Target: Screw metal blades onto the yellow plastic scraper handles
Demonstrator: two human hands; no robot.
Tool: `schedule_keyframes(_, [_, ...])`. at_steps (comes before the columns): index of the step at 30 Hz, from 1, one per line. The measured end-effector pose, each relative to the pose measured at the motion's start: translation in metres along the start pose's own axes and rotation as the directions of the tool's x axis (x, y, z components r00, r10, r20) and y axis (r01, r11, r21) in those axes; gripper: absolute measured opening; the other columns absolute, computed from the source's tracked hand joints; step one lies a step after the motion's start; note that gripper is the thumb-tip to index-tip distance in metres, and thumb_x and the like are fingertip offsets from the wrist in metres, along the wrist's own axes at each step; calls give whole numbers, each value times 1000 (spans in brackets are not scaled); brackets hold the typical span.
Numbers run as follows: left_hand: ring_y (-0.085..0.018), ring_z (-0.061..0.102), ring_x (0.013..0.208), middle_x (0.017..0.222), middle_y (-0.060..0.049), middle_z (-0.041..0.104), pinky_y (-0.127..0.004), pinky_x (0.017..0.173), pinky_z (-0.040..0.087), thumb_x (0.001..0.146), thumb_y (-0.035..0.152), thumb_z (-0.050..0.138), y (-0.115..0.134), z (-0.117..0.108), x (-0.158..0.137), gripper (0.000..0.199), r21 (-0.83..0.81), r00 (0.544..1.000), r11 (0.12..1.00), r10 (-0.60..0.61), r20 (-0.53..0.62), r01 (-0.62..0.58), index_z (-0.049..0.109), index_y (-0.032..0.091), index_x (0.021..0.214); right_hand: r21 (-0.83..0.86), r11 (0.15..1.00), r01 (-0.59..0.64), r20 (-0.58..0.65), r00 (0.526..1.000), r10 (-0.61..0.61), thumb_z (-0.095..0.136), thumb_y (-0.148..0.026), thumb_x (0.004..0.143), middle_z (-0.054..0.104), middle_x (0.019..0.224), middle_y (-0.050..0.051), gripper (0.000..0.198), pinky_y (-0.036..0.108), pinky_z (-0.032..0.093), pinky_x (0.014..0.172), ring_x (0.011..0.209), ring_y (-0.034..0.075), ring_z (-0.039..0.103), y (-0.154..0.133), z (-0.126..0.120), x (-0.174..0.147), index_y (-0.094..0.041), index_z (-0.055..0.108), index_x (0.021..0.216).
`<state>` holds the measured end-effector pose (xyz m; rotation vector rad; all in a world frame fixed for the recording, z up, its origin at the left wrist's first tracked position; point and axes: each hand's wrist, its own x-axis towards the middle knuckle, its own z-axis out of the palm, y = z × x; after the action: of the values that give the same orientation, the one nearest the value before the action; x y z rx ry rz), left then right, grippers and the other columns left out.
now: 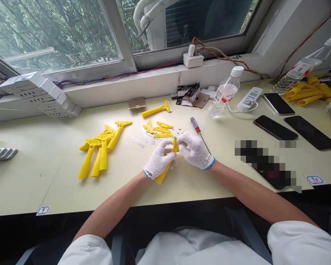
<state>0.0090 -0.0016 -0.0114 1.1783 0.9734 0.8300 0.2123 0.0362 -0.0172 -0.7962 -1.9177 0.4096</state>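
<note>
My left hand (159, 159), in a white knit glove, is wrapped round a yellow scraper handle (161, 178) that slants up and right, close to the table's front edge. At its upper end my gloved right hand (194, 149) has its fingers pinched; whatever they hold is too small to make out. Just beyond the hands lie loose yellow scraper head plates (162, 130), flat metal blades (138, 141) and a few tiny screws (179, 130). A screwdriver (195, 126) with a clear and red handle rests behind my right hand.
Several yellow scrapers (102, 145) are piled at left. One scraper with a blade (157, 109) lies at the back near a cardboard piece (136, 103). To the right are a water bottle (224, 94), a power strip (249, 98), phones (276, 127) and more yellow handles (306, 92).
</note>
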Motion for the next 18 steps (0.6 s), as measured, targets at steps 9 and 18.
schedule_keyframes(9, [-17, 77, 64, 96, -2, 79, -28, 56, 61, 95, 33, 76, -3, 0, 2, 45, -2, 1000, 1000, 2, -5, -2, 56, 25, 135, -5, 1000, 9, 33, 999, -8, 54, -9, 103, 69, 97, 5, 18, 31, 57, 81, 89, 17, 68, 2, 4, -2, -21, 67, 101])
schedule_keyframes(18, [-17, 79, 67, 104, -4, 80, -28, 57, 63, 96, 31, 76, -6, -2, 2, 47, 61, 999, 998, 5, -31, -3, 58, 26, 139, -24, 995, -100, 2, 995, 100, 57, -9, 95, 73, 92, 2, 15, 27, 58, 76, 77, 14, 67, 4, 2, -1, -21, 62, 101])
